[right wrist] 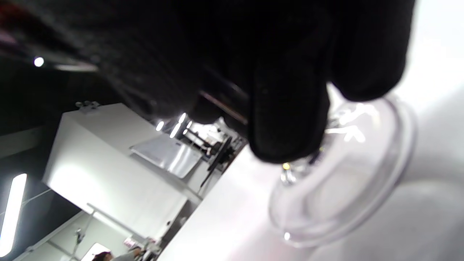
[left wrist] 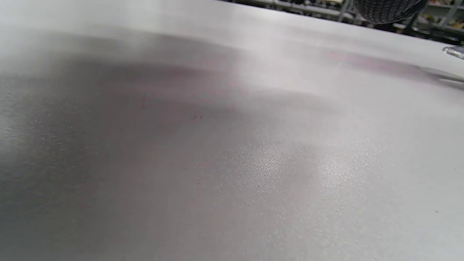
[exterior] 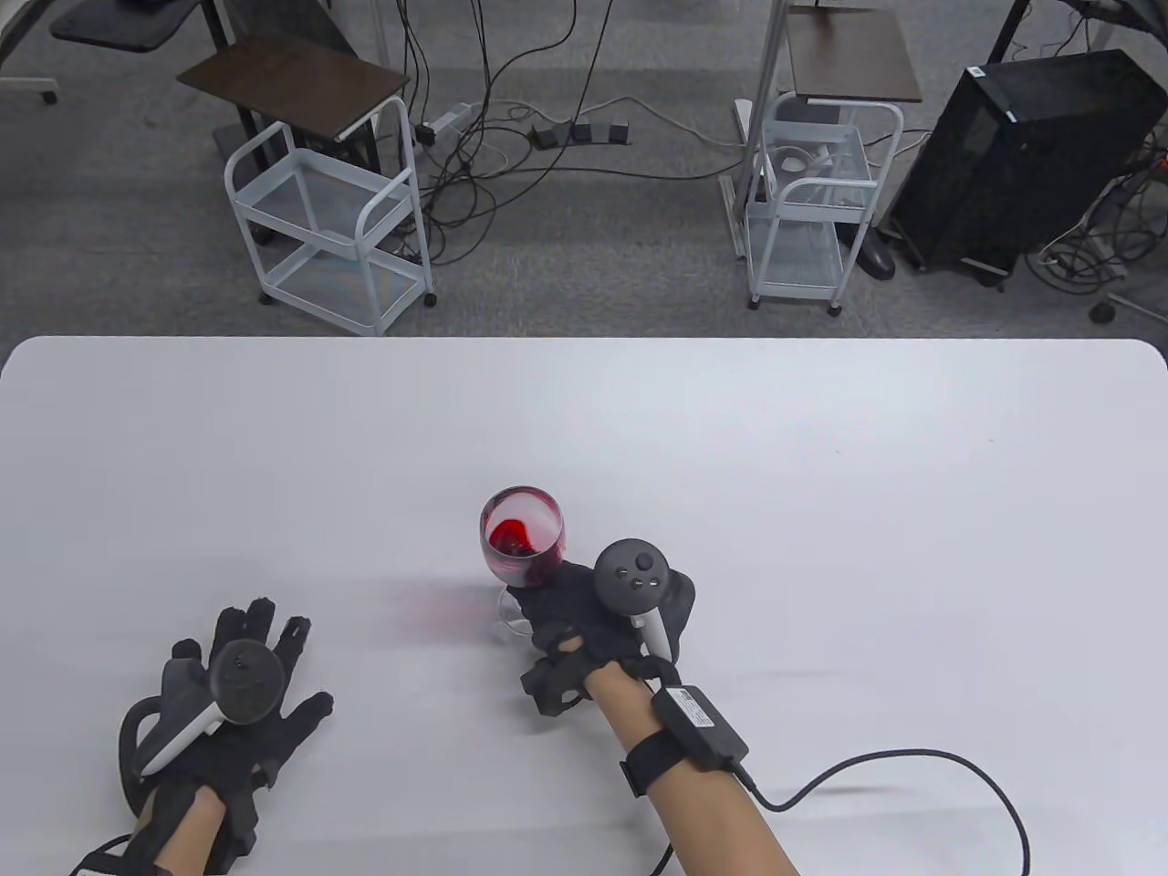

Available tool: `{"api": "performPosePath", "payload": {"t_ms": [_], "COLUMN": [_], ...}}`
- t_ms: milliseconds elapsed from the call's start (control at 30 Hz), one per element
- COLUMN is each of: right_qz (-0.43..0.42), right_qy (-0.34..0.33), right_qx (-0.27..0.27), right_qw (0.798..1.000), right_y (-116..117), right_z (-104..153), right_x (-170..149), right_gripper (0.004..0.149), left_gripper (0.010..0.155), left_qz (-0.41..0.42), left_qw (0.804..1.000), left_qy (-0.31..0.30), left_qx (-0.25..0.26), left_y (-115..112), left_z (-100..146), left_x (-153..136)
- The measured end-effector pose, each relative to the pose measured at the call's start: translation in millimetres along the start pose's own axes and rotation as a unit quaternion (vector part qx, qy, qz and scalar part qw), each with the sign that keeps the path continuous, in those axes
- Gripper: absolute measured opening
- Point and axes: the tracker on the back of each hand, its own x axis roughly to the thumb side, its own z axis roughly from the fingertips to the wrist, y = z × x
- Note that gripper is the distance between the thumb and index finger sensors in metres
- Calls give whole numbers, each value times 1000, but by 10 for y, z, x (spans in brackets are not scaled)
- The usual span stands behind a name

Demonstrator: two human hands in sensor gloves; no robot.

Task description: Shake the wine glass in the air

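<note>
Table view – glass: the clear stemmed wine glass (exterior: pixel 521 538) with red liquid in its bowl is near the table's middle, toward the near edge, and leans slightly away from the holder; the liquid looks swirled up one side.
Table view – right hand: the black-gloved right hand (exterior: pixel 602 630) is closed around the stem under the bowl, with its tracker on top.
Table view – left hand: the black-gloved left hand (exterior: pixel 233 693) lies flat on the white rounded-corner table (exterior: pixel 821 474), fingers spread, holding nothing, well apart from the glass.
Table view – room: bare tabletop lies on every side of the glass; the far edge is well away, and beyond it stand two white wire trolleys (exterior: pixel 330 219).
Left wrist view – content: only blurred table surface (left wrist: pixel 232 163), a reddish cast shadow, and a sliver of the glass foot (left wrist: pixel 455 52) at the right edge.
Right wrist view – grip: dark fingers (right wrist: pixel 286 119) wrap the stem just above the clear round foot (right wrist: pixel 348 181), which appears lifted off the table.
Doing it well: likely keep the grip firm on the stem, with small wrist circles, so the liquid stays below the rim.
Risk: a wide swing could spill, or bring the foot down on the tabletop.
</note>
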Motion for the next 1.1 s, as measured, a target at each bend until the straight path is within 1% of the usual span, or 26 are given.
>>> {"api": "performPosePath", "payload": {"t_ms": [67, 167, 267, 333, 400, 433, 533, 567, 633, 700, 800, 933, 967, 1067, 1100], "right_qz": [2, -16, -4, 5, -2, -7, -4, -2, -2, -17, -7, -1, -7, -7, -2], "right_qy": [2, -19, 1, 6, -6, -7, 6, 7, 1, -14, 0, -12, -11, 4, 7], "right_qx": [17, 38, 5, 16, 35, 35, 6, 8, 29, 38, 9, 36, 34, 6, 6], "right_qw": [1000, 999, 1000, 1000, 999, 999, 1000, 1000, 1000, 999, 1000, 999, 999, 1000, 1000], "right_y": [23, 78, 59, 68, 96, 97, 52, 53, 85, 101, 74, 119, 119, 75, 70], "right_z": [8, 22, 10, 8, 28, 27, -4, -6, 20, 18, -2, 26, 26, -2, -4], "right_x": [-5, 5, -4, -14, -11, -5, 1, -1, 1, 10, 11, 10, 10, -9, -12], "right_gripper": [42, 42, 42, 42, 42, 42, 42, 42, 42, 42, 42, 42, 42, 42, 42], "left_gripper": [85, 85, 85, 85, 85, 85, 85, 85, 85, 85, 85, 85, 85, 85, 85], "left_qz": [2, 1, 1, 3, 1, 0, 2, 3, 4, 2, 1, 2, 2, 4, 5], "left_qw": [1000, 1000, 1000, 1000, 1000, 1000, 1000, 1000, 1000, 1000, 1000, 1000, 1000, 1000, 1000], "left_qy": [-1, 1, 1, 0, 1, 2, 0, 0, 1, 2, 2, 2, 3, 1, 0], "left_qx": [-1, -5, -1, 0, -3, -5, -3, -2, -3, -7, -5, -6, -8, -4, -3], "left_y": [0, -4, 0, 2, -2, -4, -4, -3, -5, -12, -16, -18, -20, -14, -12], "left_z": [-3, -13, 1, 2, -13, -16, -5, -3, -13, -23, -13, -24, -27, -8, -6], "left_x": [-1, 1, -1, -3, -2, -1, -1, -2, -5, -5, -6, -9, -9, -8, -8]}}
